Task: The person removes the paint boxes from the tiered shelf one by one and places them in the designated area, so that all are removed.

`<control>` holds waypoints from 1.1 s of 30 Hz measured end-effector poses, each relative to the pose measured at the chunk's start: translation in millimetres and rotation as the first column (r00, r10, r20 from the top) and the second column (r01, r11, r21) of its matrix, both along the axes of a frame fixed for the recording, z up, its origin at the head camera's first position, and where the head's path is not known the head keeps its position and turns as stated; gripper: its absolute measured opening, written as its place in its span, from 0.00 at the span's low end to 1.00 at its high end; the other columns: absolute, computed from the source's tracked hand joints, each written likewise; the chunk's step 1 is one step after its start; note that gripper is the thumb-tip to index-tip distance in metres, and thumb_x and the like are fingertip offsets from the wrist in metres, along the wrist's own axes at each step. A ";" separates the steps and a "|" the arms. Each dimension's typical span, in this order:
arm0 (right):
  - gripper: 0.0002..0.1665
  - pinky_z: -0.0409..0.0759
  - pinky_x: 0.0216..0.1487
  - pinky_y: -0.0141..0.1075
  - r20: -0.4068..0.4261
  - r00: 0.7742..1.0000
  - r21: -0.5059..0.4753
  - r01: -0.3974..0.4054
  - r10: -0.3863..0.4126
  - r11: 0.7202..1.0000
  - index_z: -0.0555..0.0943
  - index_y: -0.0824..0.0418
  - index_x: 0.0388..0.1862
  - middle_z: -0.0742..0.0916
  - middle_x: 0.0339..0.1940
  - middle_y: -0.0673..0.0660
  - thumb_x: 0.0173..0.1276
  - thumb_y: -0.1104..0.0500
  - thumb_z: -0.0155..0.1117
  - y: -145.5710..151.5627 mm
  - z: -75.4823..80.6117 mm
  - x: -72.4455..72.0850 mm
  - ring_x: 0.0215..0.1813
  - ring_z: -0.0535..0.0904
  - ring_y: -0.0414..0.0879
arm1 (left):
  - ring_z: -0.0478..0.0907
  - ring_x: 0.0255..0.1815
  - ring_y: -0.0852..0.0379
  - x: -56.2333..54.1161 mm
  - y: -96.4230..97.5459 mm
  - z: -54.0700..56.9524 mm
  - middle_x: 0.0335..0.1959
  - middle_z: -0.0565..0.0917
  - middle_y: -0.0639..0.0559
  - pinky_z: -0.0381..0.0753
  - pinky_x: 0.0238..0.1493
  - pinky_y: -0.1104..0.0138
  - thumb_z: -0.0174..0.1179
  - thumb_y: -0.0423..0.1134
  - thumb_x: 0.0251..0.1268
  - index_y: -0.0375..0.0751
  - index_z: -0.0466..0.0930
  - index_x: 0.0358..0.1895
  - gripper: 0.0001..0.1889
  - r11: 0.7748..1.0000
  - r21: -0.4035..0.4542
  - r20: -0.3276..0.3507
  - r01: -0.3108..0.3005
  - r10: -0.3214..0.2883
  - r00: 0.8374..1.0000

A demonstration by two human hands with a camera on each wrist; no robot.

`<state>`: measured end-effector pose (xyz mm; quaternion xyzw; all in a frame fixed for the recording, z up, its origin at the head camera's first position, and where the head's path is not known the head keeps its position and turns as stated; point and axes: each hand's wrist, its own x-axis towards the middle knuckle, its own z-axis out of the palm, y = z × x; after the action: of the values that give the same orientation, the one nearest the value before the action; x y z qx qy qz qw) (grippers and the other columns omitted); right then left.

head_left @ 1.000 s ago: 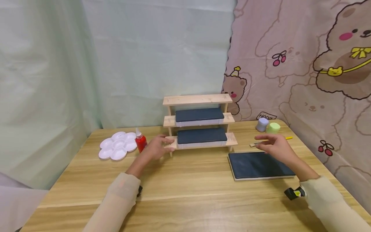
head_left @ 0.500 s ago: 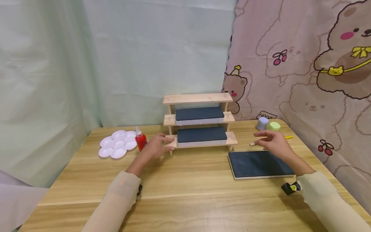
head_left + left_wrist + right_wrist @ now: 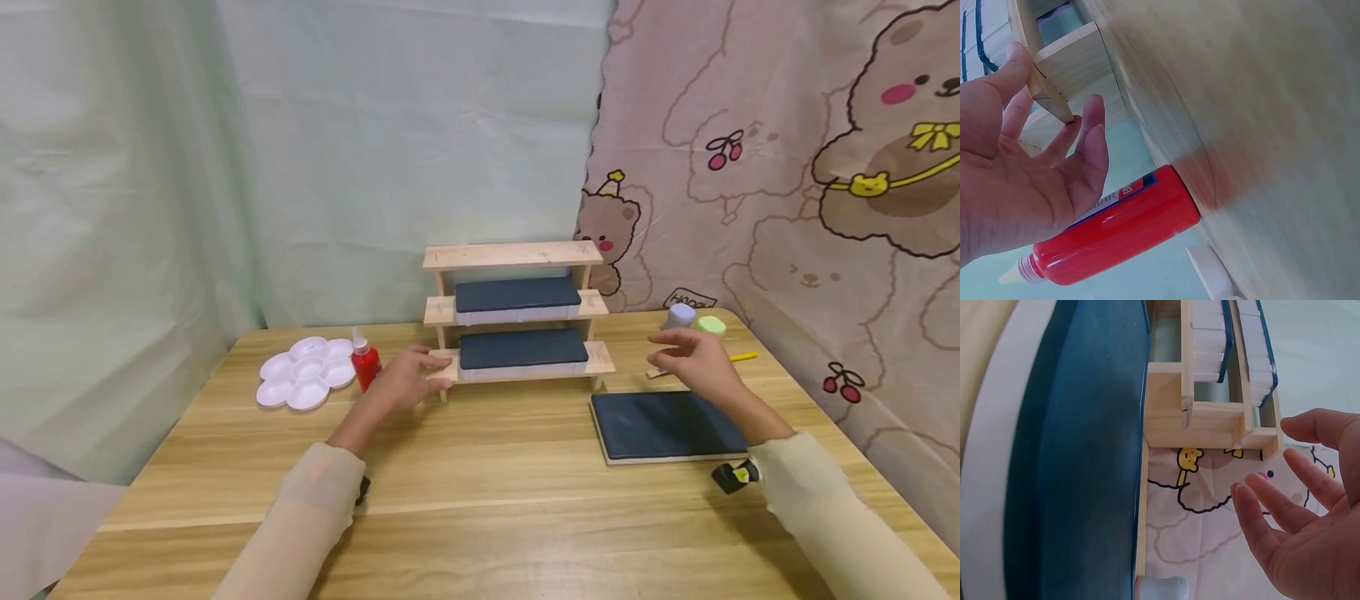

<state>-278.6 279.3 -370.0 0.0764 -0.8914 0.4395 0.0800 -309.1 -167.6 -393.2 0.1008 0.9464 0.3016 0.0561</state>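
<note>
A three-tier wooden shelf rack stands at the back middle of the table. My left hand holds the left end of its lowest shelf; in the left wrist view the thumb lies on one face and fingers reach round the other. Two white-sided boxes with dark blue tops sit on the rack, one on the middle shelf and one on the lowest. My right hand hovers with loosely bent, parted fingers and nothing in them, above the far side of a larger dark blue flat box.
Beside my left hand stands a red squeeze bottle, with a white flower-shaped palette left of it. A yellow-handled brush, a lavender jar and a green jar lie beyond my right hand. Curtains hang behind the table.
My right hand has drifted a little to the left over the large flat box. The left hand keeps its hold on the shelf, and the rack stays in place.
</note>
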 end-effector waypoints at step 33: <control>0.27 0.80 0.44 0.26 -0.007 1.000 -0.138 0.020 -0.021 0.990 0.77 0.68 0.63 0.81 0.63 0.66 0.65 0.63 0.69 -37.1 5.0 -33.0 0.57 0.81 0.61 | 0.62 0.72 0.34 0.2 1.0 -0.3 0.72 0.66 0.36 0.67 0.67 0.41 0.69 0.47 0.62 0.51 0.79 0.65 0.26 1.000 -0.001 0.014 -0.005 0.005 1.000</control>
<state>-311.6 242.2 -365.0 0.0635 -0.8592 0.4990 0.0935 -308.9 -166.6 -393.5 0.0962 0.9465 0.3019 0.0619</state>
